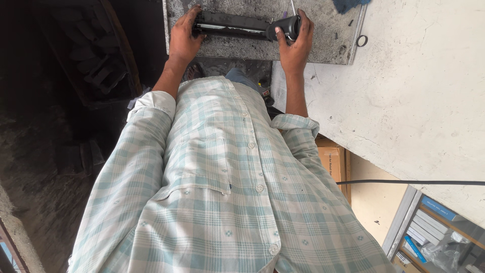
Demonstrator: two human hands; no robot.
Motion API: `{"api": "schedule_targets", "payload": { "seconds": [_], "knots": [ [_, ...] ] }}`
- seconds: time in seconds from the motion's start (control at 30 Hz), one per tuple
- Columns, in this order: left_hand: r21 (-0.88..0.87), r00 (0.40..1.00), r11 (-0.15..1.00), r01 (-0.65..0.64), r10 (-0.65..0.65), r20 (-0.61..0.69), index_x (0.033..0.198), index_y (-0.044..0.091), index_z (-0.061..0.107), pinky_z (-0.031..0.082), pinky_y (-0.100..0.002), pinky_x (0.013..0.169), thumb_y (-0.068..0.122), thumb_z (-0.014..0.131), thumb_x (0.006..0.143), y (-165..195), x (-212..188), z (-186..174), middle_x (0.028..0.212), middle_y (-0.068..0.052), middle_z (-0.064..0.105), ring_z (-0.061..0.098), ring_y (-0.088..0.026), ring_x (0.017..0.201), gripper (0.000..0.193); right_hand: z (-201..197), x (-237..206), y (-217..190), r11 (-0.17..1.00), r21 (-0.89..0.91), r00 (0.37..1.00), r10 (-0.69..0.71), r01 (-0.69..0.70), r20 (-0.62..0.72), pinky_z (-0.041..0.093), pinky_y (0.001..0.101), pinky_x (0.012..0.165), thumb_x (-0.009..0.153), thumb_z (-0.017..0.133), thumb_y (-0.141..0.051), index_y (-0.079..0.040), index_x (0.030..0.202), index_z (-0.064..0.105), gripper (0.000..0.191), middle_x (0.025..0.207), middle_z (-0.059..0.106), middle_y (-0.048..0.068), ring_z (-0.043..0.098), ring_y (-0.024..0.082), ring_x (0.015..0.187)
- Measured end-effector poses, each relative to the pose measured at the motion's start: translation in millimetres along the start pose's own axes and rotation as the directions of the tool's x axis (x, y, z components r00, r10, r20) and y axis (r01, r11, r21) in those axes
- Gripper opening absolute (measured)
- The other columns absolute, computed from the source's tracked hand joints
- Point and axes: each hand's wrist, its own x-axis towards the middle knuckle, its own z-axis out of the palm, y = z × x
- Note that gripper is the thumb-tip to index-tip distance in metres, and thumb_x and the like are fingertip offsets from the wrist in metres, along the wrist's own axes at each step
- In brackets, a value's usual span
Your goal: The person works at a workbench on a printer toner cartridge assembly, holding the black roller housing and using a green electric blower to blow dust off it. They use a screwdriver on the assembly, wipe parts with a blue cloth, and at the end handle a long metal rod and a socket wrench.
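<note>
Left hand: the left hand (184, 38) closes over the left end of the long black plastic toner cartridge (242, 26), fingers wrapped on top, soot-dark at the tips.
Cartridge: it lies flat along the far part of the dusty grey metal tray (313, 48), lengthwise left to right, its round end cap pointing right.
Right hand: the right hand (297, 43) grips the round cap end, thumb under, fingers curled over the top.
Tray: it sits on the white painted tabletop (419, 96), with its near left corner seeming to hang past the tabletop's edge over the dark floor (60, 167).
Risk, powder: black dust coats the tray; I judge that a tilt or knock of the cartridge could shed more powder onto the pale green checked shirt (222, 192) below.
Risk, slipping: both grips look dusty, so a hand could slide off an end and the cartridge could drop at that side.
Risk, tray: pressing down near the overhanging corner could tip the tray off the tabletop.
Risk, small parts: the small black rubber ring (361, 40) lies just right of the tray, near the tabletop's open area; a sweep of the right wrist could roll it away.
Right edge: a blue cloth (348, 5) lies at the far corner of the tray, clear of both hands.
</note>
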Motion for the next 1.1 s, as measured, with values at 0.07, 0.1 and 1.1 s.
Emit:
{"api": "schedule_targets", "payload": {
  "seconds": [0.07,0.1,1.1],
  "knots": [
    [-0.013,1.0,1.0,0.021,-0.02,0.014,0.144,0.006,0.056,0.051,-0.041,0.115,-0.004,0.088,0.081,1,0,0,0.146,-0.013,0.063,0.06,-0.036,0.134,0.071,1,0,-1,0.996,-0.083,1.0,-0.016,0.016,0.004,0.064,0.0375,0.097,0.101,0.084,-0.029,-0.016,0.154,0.042,0.068,0.143,0.051,0.012,0.066,0.03,0.13],
    [-0.026,0.998,0.998,0.051,-0.05,0.025,0.145,0.007,0.056,0.051,-0.041,0.115,-0.004,0.087,0.082,1,0,-1,0.144,-0.013,0.063,0.061,-0.036,0.133,0.071,1,0,-1,0.997,-0.075,1.0,-0.025,0.025,0.001,0.063,0.0383,0.098,0.101,0.084,-0.028,-0.016,0.154,0.043,0.068,0.142,0.051,0.012,0.066,0.03,0.13],
    [-0.064,0.999,0.998,-0.022,0.02,-0.025,0.139,0.004,0.058,0.054,-0.042,0.111,-0.008,0.086,0.078,9,5,-4,0.142,-0.017,0.064,0.062,-0.039,0.13,0.069,91,34,-86,0.968,0.054,0.941,-0.252,0.246,0.228,0.064,0.0429,0.101,0.1,0.086,-0.036,-0.012,0.152,0.041,0.073,0.146,0.05,0.016,0.068,0.037,0.125]
  ]
}}
